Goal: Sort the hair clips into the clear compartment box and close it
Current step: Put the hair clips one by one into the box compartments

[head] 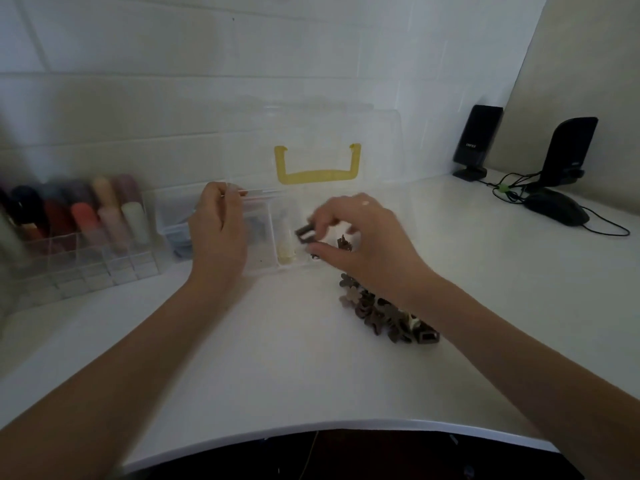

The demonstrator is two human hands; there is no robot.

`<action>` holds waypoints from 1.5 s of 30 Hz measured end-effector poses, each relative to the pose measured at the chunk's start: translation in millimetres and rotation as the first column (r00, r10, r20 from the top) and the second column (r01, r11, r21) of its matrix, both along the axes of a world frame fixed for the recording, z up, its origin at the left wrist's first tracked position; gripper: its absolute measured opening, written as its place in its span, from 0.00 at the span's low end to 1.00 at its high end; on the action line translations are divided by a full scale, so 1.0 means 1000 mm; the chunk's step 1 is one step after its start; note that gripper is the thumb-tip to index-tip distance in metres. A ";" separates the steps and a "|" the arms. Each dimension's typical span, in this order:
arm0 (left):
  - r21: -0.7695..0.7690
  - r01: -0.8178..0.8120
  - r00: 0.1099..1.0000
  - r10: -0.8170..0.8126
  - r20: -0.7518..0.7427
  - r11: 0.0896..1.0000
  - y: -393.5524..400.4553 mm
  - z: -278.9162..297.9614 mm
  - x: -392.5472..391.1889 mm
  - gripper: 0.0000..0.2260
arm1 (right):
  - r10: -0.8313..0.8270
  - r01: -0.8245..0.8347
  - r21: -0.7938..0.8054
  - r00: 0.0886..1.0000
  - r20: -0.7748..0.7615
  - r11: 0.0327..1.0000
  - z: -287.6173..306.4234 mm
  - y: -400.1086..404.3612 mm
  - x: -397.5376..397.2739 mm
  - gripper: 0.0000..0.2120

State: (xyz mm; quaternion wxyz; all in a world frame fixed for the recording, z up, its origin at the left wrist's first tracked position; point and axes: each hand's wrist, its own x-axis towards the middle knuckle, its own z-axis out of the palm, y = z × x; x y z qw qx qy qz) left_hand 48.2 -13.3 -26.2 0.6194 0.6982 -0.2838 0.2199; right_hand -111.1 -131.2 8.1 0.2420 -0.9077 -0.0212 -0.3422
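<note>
The clear compartment box [263, 268] stands open on the white table, its lid with a yellow handle [317, 168] leaning up against the wall. My left hand [218, 230] rests over the box's left side, its fingers curled at the back rim; whether they grip the rim is unclear. My right hand [363, 237] pinches a dark brown rectangular hair clip [306, 233] above the box's right compartments. A pale cream clip [286, 252] lies in a middle compartment. A pile of brown and beige hair clips [384, 311] lies on the table under my right forearm.
A clear organizer with several lipstick tubes [79, 220] stands at the left. Two black speakers [478, 140] and a black mouse [554, 207] with cables sit at the back right. The table's front edge [311, 427] curves below my arms.
</note>
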 end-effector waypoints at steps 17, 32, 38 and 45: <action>-0.011 0.026 0.999 -0.026 -0.032 1.000 0.000 0.002 -0.006 0.09 | 0.043 -0.106 -0.163 0.937 -0.348 0.981 -0.009 -0.035 -0.025 0.08; -0.013 0.017 1.000 -0.018 -0.006 1.000 -0.001 0.002 -0.003 0.08 | -0.124 0.000 -0.256 0.874 -0.470 0.967 -0.025 -0.043 -0.026 0.16; -0.004 0.009 1.000 -0.009 0.005 1.000 0.000 0.000 -0.001 0.09 | -0.086 -0.009 -0.201 0.884 -0.460 0.979 -0.023 -0.047 -0.026 0.15; -0.016 0.013 1.000 -0.013 0.004 1.000 0.001 0.002 -0.006 0.10 | -0.032 -0.045 -0.161 0.896 -0.443 0.986 -0.021 -0.045 -0.027 0.08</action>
